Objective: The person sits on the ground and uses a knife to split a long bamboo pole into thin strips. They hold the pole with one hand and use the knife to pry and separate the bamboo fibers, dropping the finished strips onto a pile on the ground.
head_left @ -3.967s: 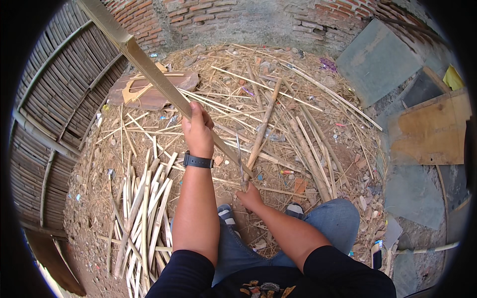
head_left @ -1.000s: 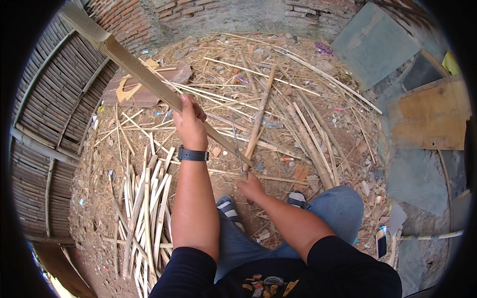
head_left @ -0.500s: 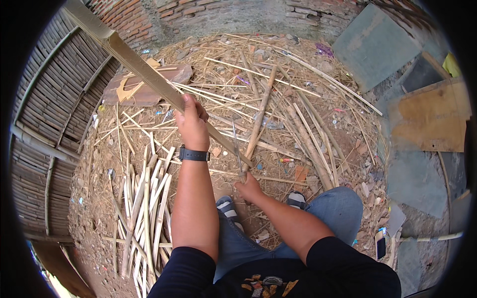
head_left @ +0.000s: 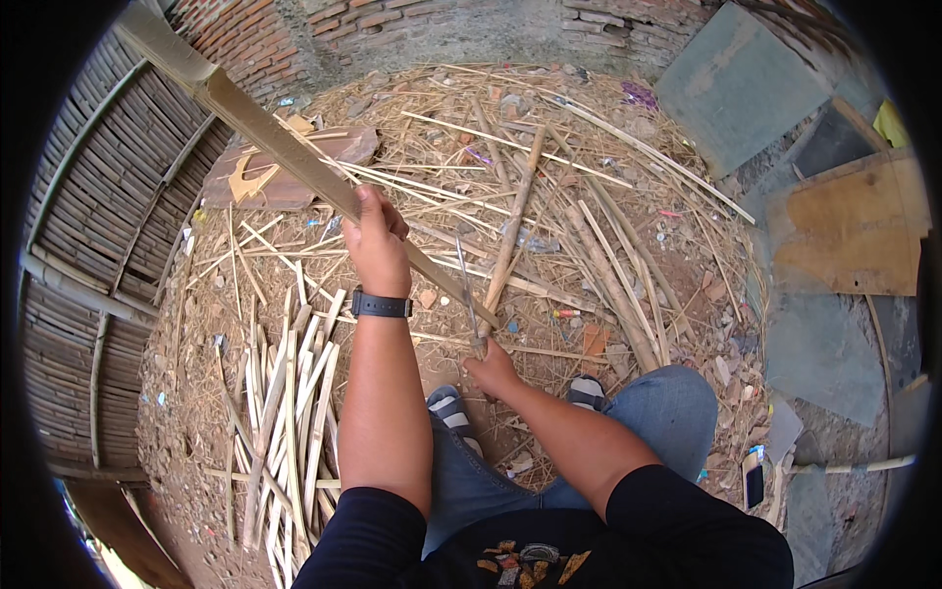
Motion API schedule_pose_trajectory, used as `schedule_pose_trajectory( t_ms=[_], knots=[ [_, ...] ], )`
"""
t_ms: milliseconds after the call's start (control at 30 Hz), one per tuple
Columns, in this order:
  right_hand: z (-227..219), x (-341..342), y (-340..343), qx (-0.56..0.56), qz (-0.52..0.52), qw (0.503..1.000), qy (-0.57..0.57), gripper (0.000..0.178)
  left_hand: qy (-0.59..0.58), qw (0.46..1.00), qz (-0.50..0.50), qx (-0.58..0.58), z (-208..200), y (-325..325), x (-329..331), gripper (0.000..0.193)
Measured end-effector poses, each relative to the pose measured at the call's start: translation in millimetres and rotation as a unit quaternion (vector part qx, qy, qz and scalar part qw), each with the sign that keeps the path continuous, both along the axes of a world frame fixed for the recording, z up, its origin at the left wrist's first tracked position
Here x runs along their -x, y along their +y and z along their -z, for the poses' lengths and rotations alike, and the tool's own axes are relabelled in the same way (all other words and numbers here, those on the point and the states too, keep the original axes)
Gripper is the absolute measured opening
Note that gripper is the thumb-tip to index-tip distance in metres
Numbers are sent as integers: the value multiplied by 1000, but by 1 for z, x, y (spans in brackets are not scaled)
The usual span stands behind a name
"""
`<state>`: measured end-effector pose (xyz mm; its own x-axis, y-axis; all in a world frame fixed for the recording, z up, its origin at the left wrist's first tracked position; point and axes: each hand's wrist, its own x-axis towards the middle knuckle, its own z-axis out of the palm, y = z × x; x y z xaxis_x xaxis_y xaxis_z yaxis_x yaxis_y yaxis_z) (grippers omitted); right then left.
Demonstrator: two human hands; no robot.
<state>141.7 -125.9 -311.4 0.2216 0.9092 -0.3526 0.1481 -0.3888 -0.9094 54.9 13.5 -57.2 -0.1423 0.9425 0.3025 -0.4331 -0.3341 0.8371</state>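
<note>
A long split bamboo piece [head_left: 280, 144] slants from the upper left down to the middle, with a joint near its far end. Partway along it, my left hand [head_left: 377, 240] is closed round it, thumb on top; a dark watch sits on that wrist. My right hand [head_left: 493, 371] grips the handle of a knife [head_left: 465, 280], whose narrow blade points away from me and crosses the bamboo near its lower end. Whether the edge has entered the bamboo I cannot tell. Behind that end, a bamboo pole [head_left: 518, 216] lies on the ground.
Cut bamboo strips [head_left: 294, 422] lie heaped at the near left. More poles [head_left: 608, 275] and thin strips cover the littered ground ahead. A bamboo-slat wall [head_left: 93, 196] bounds the left, a brick wall [head_left: 422, 34] the back. Grey sheets [head_left: 741, 88] lean at the right, near a phone [head_left: 753, 481].
The bamboo piece and my left hand have shifted very slightly left. The knife blade leans a little more to the left. Both hands keep their grip.
</note>
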Motion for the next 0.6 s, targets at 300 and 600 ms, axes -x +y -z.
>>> schedule_pose_trajectory(
  t_ms=[300,600],
  knots=[
    [16,-1,3,-4,-7,1000,-8,51,3,1000,4,-10,1,1,0,35],
    [39,-1,5,-47,2,996,-76,45,2,1000,11,-13,0,0,-3,34]
  ],
)
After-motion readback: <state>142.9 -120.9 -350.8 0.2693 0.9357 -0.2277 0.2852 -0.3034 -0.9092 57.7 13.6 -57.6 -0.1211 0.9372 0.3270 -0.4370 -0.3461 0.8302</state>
